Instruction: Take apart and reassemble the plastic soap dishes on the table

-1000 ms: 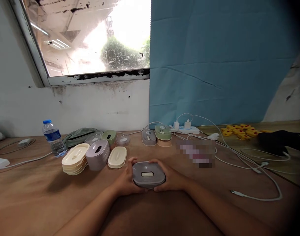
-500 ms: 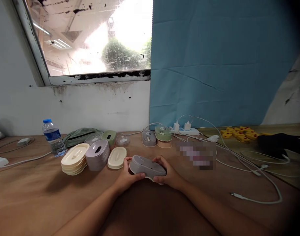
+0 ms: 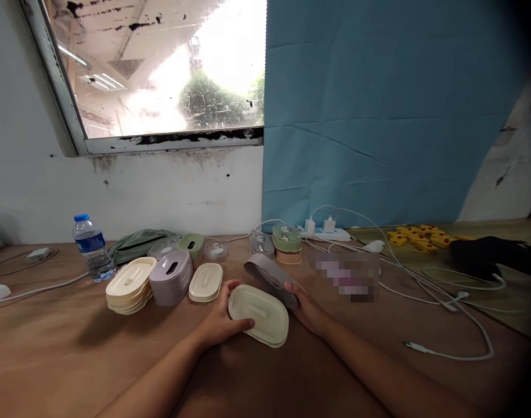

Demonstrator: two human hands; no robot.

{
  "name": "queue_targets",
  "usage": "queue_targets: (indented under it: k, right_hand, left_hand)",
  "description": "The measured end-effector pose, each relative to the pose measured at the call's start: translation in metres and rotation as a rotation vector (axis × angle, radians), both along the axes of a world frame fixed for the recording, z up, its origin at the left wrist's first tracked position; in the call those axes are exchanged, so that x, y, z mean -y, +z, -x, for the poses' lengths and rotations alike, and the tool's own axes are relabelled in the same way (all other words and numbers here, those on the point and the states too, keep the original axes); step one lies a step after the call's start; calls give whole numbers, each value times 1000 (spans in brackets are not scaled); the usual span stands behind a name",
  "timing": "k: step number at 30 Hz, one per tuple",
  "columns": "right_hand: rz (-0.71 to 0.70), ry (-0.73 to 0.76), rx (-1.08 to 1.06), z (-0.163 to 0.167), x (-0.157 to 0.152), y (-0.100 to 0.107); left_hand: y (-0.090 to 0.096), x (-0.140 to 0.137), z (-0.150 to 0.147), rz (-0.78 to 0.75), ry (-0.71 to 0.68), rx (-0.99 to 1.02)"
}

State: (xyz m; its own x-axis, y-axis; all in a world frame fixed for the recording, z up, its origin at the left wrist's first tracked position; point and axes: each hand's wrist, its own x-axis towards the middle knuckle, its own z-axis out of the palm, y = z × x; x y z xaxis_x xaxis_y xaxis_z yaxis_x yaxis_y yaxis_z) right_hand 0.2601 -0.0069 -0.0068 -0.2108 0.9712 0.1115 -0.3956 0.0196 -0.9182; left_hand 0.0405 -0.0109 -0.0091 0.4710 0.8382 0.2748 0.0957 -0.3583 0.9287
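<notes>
Between the thumb and fingers of my left hand (image 3: 224,319) is a cream oval plastic base (image 3: 260,313), tilted with its ridged face up. My right hand (image 3: 306,307) grips the end of a grey oval box cover (image 3: 270,276), tipped up on its side just behind the base. The two parts are apart, though their edges overlap in view. Left of them, a single cream base (image 3: 206,283) lies flat on the table. Beyond it stand a stack of lilac slotted covers (image 3: 172,281) and a stack of cream bases (image 3: 129,284).
Closed grey (image 3: 262,245) and green (image 3: 286,237) boxes stand at the back, near a power strip (image 3: 330,233). A water bottle (image 3: 93,247) and green pouch (image 3: 138,244) are at left. White cables (image 3: 448,354) and a pixelated patch (image 3: 343,277) lie at right, yellow pieces (image 3: 417,237) farther back.
The grey cover has come away from the cream base. My right hand has tilted it up and back, while my left hand keeps the base, now face up.
</notes>
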Motion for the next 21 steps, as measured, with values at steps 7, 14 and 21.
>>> queue_targets:
  k: [7,14,21]
  right_hand:
    - [198,-12,-193,-8,-5,6]
    - [249,-25,-246,-9,-6,8]
    - [251,-9,-259,-12,-6,11]
  left_hand:
    - [17,3,13,-151,-284,-187]
    - [25,7,14,-430,-336,-363]
    - [28,13,11,-512,-189,-398]
